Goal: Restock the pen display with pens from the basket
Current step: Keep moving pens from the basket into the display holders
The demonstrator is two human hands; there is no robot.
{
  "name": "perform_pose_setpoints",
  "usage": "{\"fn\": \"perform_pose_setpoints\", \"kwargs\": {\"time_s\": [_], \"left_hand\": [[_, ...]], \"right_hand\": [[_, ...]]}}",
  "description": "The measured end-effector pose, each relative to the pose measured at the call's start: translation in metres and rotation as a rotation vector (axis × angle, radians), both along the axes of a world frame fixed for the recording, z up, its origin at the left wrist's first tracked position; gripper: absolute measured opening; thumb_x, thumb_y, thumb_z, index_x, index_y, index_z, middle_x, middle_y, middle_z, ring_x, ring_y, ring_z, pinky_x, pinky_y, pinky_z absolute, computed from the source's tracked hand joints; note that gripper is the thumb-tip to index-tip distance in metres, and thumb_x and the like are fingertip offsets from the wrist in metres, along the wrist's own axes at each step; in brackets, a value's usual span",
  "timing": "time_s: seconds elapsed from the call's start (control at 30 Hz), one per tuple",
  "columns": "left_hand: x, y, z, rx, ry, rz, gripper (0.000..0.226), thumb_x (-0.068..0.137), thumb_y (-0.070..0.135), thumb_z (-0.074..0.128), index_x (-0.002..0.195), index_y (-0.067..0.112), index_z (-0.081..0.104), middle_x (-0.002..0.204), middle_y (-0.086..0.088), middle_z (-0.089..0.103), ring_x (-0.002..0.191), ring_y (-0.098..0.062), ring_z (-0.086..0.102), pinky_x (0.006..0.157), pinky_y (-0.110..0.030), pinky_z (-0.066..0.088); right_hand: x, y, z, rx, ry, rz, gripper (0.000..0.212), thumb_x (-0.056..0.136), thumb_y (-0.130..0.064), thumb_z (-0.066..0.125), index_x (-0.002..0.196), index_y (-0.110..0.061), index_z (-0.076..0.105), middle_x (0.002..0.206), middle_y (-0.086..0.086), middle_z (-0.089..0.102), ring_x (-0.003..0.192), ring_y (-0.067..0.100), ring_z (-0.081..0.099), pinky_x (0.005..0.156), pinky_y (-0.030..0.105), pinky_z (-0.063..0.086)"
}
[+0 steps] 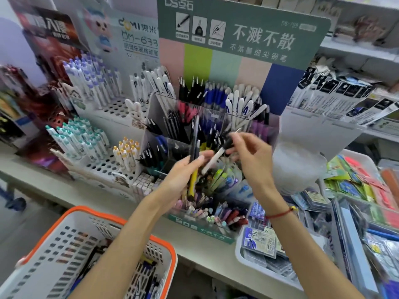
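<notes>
The left hand gripped a small bunch of pens, dark ones and a yellow one, upright between thumb and fingers, while the right hand just beside it pinched a white pen with a black cap at a slant. Both hands were raised over the clear compartmented pen display on the counter. Below the left forearm sat the white basket with an orange rim, more pens lying inside it.

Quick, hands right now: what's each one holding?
Left hand: grips a bundle of dark and yellow pens.
Right hand: pinches a white pen with a black cap.
</notes>
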State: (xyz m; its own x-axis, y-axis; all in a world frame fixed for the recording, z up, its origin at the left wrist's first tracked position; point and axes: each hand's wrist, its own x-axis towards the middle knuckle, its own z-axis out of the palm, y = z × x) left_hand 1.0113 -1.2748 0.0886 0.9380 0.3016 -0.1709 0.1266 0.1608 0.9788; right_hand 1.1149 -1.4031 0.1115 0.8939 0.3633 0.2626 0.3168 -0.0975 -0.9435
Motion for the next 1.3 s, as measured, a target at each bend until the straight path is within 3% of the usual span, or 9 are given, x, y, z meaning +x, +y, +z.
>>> {"fn": "perform_pose_setpoints", "kwargs": {"time_s": [0.17, 0.27, 0.37, 0.47, 0.63, 0.73, 1.0, 1.13, 1.3], "left_hand": [[-0.008, 0.027, -0.008, -0.178, -0.036, 0.241, 0.027, 0.105, 0.021, 0.037, 0.123, 0.022, 0.058, 0.086, 0.011, 0.064, 0.069, -0.004, 0.061, 0.067, -0.019, 0.053], [-0.012, 0.035, -0.009, -0.303, -0.072, 0.213, 0.027, 0.105, 0.022, 0.037, 0.124, 0.018, 0.055, 0.064, 0.009, 0.039, 0.047, -0.002, 0.032, 0.041, -0.014, 0.029], [-0.014, 0.037, -0.009, -0.377, -0.084, 0.162, 0.030, 0.104, 0.027, 0.037, 0.124, 0.016, 0.056, 0.062, 0.008, 0.031, 0.044, -0.003, 0.025, 0.037, -0.014, 0.019], [-0.018, 0.037, -0.007, -0.475, -0.077, 0.124, 0.038, 0.104, 0.037, 0.031, 0.122, 0.012, 0.054, 0.062, 0.007, 0.029, 0.043, -0.002, 0.023, 0.037, -0.015, 0.017], [-0.024, 0.038, -0.002, -0.546, -0.071, 0.124, 0.026, 0.103, 0.028, 0.026, 0.097, 0.011, 0.045, 0.062, 0.005, 0.032, 0.043, -0.004, 0.025, 0.037, -0.016, 0.017], [-0.024, 0.037, -0.001, -0.542, -0.056, 0.119, 0.025, 0.105, 0.027, 0.029, 0.099, 0.011, 0.047, 0.063, 0.005, 0.036, 0.045, -0.004, 0.027, 0.038, -0.015, 0.018], [-0.013, 0.025, 0.001, -0.230, -0.001, 0.037, 0.029, 0.106, 0.028, 0.032, 0.115, 0.015, 0.057, 0.064, 0.008, 0.048, 0.049, -0.002, 0.036, 0.040, -0.013, 0.024], [-0.008, 0.025, 0.004, -0.039, 0.000, 0.160, 0.030, 0.105, 0.028, 0.038, 0.108, 0.018, 0.066, 0.090, 0.004, 0.073, 0.075, -0.004, 0.067, 0.061, -0.017, 0.052], [-0.015, 0.039, -0.001, -0.113, -0.021, 0.278, 0.028, 0.105, 0.023, 0.039, 0.118, 0.017, 0.063, 0.109, 0.005, 0.073, 0.097, -0.007, 0.070, 0.073, -0.020, 0.057]], "right_hand": [[0.014, 0.018, 0.011, 0.030, -0.311, -0.210, 0.020, 0.097, -0.020, 0.060, 0.107, -0.006, 0.069, 0.091, 0.003, 0.072, 0.078, 0.006, 0.068, 0.074, 0.014, 0.052], [0.017, 0.036, 0.009, -0.143, -0.495, -0.151, 0.022, 0.095, -0.019, 0.063, 0.111, -0.006, 0.070, 0.096, 0.000, 0.071, 0.078, 0.006, 0.064, 0.075, 0.011, 0.051], [0.021, 0.049, -0.001, -0.362, -0.616, -0.087, 0.023, 0.093, -0.025, 0.065, 0.113, -0.013, 0.067, 0.089, -0.002, 0.074, 0.072, 0.012, 0.067, 0.067, 0.030, 0.056], [0.023, 0.056, -0.011, -0.562, -0.758, -0.046, 0.023, 0.093, -0.028, 0.065, 0.113, -0.017, 0.064, 0.084, -0.002, 0.073, 0.078, 0.018, 0.065, 0.057, 0.028, 0.046], [0.023, 0.065, 0.001, -0.731, -0.889, -0.043, 0.022, 0.085, -0.028, 0.074, 0.100, -0.012, 0.071, 0.093, 0.006, 0.067, 0.094, 0.028, 0.054, 0.074, 0.036, 0.049], [0.008, 0.063, 0.013, -0.648, -0.834, -0.047, 0.026, 0.090, -0.035, 0.067, 0.107, -0.016, 0.070, 0.095, 0.002, 0.059, 0.091, 0.021, 0.049, 0.073, 0.030, 0.044], [-0.019, 0.047, 0.013, -0.561, -0.122, 0.273, 0.025, 0.092, -0.038, 0.063, 0.103, -0.019, 0.076, 0.081, -0.003, 0.066, 0.070, 0.004, 0.055, 0.061, 0.012, 0.038], [-0.013, 0.038, 0.013, -0.215, 0.003, 0.140, 0.013, 0.092, -0.030, 0.066, 0.099, -0.023, 0.075, 0.085, -0.010, 0.070, 0.070, -0.004, 0.059, 0.070, 0.015, 0.046], [0.004, 0.035, 0.023, -0.013, -0.314, -0.196, 0.011, 0.098, -0.018, 0.057, 0.102, -0.013, 0.066, 0.085, -0.008, 0.065, 0.074, -0.001, 0.059, 0.071, 0.009, 0.045]]}}
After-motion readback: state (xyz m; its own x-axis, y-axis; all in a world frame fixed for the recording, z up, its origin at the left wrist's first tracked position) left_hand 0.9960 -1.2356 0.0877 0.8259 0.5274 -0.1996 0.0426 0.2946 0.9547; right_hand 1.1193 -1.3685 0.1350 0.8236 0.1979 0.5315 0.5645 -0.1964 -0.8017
